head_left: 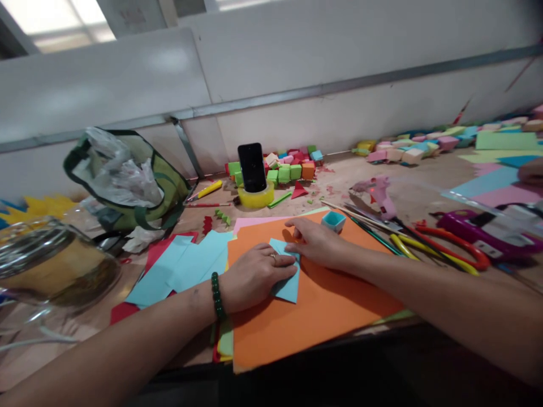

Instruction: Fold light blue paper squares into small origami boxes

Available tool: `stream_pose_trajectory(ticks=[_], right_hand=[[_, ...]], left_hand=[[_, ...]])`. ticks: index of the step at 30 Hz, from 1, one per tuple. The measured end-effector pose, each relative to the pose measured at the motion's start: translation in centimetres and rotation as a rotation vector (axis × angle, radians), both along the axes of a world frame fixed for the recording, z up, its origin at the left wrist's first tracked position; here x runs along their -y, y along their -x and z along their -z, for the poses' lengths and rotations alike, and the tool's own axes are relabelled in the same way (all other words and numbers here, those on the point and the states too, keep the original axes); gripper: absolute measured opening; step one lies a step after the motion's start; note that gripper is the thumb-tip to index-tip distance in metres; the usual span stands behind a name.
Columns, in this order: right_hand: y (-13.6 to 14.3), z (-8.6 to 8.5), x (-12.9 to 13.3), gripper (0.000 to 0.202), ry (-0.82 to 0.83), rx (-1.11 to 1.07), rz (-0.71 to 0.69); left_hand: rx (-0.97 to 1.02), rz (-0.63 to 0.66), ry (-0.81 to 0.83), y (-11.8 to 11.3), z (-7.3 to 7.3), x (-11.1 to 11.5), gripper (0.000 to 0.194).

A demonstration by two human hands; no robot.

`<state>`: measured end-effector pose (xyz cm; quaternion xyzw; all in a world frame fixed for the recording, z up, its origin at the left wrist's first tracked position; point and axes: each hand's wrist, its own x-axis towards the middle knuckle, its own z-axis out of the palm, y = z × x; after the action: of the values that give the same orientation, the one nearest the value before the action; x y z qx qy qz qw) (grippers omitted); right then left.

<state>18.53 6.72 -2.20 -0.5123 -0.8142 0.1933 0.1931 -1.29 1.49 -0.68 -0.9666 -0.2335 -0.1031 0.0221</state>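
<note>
A small light-blue piece of paper (288,292) lies on a large orange sheet (335,316) in front of me. My left hand (254,277) rests on this blue piece with its fingers stretched out, covering its left part. Over the paper's upper edge is my right hand (318,243), index finger and thumb apart, the thumb touching the paper. Its other fingers are partly hidden. Just beyond the right wrist stands a small folded blue paper box (333,220). To the left, several light-blue paper pieces (197,263) lie over red paper (121,312).
A phone (252,168) leans in a yellow tape roll (256,195) before several small paper boxes (292,171). At right are a pink glue gun (382,196), scissors (456,247) and a purple tool (487,233). A jar (59,265) and green bag (169,181) stand left. Another person's hand (531,170) shows far right.
</note>
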Motion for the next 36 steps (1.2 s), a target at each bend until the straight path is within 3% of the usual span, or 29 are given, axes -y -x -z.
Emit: stream_pose_trajectory(ticks=[5,11,16,23,30,36], right_hand=[[-0.6,-1.0,-0.8,0.054,0.092,0.019,-0.08],[-1.0,-2.4,-1.0,0.082,0.193,0.054,-0.207],[-1.1,-2.4,-1.4,0.073,0.193,0.038,-0.161],[-1.5,-3.2,-1.7,0.066,0.223,0.056,-0.2],[-1.6,-3.2,-1.6,0.104,0.232,0.125,-0.23],[-1.3,-3.3,-2.3,0.085,0.264,0.113,-0.213]], left_hand=[[0.0,-0.002,0.142,0.2,-1.0,0.3,0.036],[-0.002,-0.004,0.186,0.2,-1.7,0.6,0.04],[-0.036,0.002,0.173,0.3,-2.0,0.6,0.04],[-0.02,0.013,0.197,0.1,-2.1,1.2,0.044],[-0.062,0.008,0.182,0.0,-2.6,1.9,0.043],[-0.115,0.031,0.252,0.4,-3.0,1.9,0.043]])
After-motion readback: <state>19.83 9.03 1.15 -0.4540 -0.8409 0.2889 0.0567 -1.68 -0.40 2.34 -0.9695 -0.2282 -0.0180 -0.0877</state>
